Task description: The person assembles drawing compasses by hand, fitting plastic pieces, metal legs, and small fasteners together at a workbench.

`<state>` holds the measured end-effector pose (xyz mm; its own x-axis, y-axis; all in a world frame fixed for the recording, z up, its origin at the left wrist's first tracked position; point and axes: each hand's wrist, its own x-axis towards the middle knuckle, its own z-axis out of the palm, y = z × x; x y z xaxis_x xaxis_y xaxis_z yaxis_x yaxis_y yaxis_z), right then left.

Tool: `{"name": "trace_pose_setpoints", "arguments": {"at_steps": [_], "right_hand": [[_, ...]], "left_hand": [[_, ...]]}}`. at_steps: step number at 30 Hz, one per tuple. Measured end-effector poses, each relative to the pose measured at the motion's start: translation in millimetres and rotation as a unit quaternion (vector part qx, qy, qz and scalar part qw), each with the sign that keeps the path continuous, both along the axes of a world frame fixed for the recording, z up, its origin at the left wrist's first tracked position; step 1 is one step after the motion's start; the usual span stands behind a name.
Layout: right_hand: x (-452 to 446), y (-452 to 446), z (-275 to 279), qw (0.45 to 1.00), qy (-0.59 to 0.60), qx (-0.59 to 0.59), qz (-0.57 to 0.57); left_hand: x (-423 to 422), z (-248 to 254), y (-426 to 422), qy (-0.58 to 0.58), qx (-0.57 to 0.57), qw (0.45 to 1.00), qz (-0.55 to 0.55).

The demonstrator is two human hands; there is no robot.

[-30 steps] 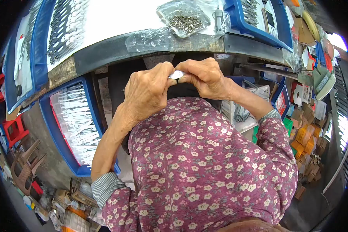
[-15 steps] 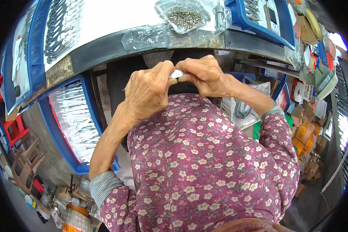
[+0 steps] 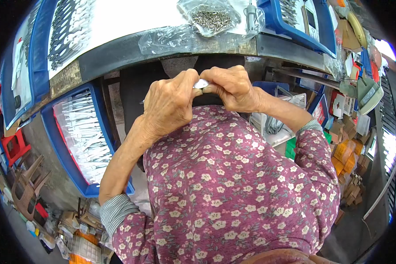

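My left hand and my right hand meet just in front of the table edge, above my lap. Between their thumbs and fingers they pinch a small white, rounded piece, which looks smooth. Most of it is covered by the fingertips, so its full shape is hidden. A thin metallic tip sticks out on the far side of my left hand; whether it belongs to the white piece I cannot tell.
On the table lie a plastic bag of small metal pins, rows of white and dark parts and a blue tray. Lower left stands a blue bin of white slender parts. A white basket is at right.
The hands keep the same pinch on the white piece. The view has shifted very slightly; nothing else visibly differs.
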<state>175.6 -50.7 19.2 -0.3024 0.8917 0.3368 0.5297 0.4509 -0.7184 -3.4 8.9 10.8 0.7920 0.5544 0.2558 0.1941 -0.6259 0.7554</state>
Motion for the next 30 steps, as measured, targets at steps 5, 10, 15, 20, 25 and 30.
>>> {"name": "trace_pose_setpoints", "arguments": {"at_steps": [5, 10, 15, 20, 25, 30], "right_hand": [[6, 2, -2, 0.999, -0.011, -0.008, 0.041], [-3, -3, 1, 1.000, -0.001, 0.001, -0.004], [5, 1, 0, 0.999, -0.009, -0.017, 0.046], [1, 3, -3, 1.000, 0.015, 0.008, 0.020], [4, 10, -9, 0.999, 0.015, 0.022, 0.026], [5, 17, -9, 0.998, 0.012, 0.052, 0.016]], "left_hand": [[-1, -1, -1, 0.012, 0.003, 1.000, -0.007], [-1, 0, -3, -0.011, -0.002, 1.000, -0.001], [0, -2, -3, -0.007, 0.030, 0.999, -0.016], [0, -2, -1, -0.008, 0.052, 0.999, 0.004], [-1, -1, 2, -0.007, 0.054, 0.998, 0.032], [2, -2, 1, -0.006, 0.055, 0.996, 0.073]]}}
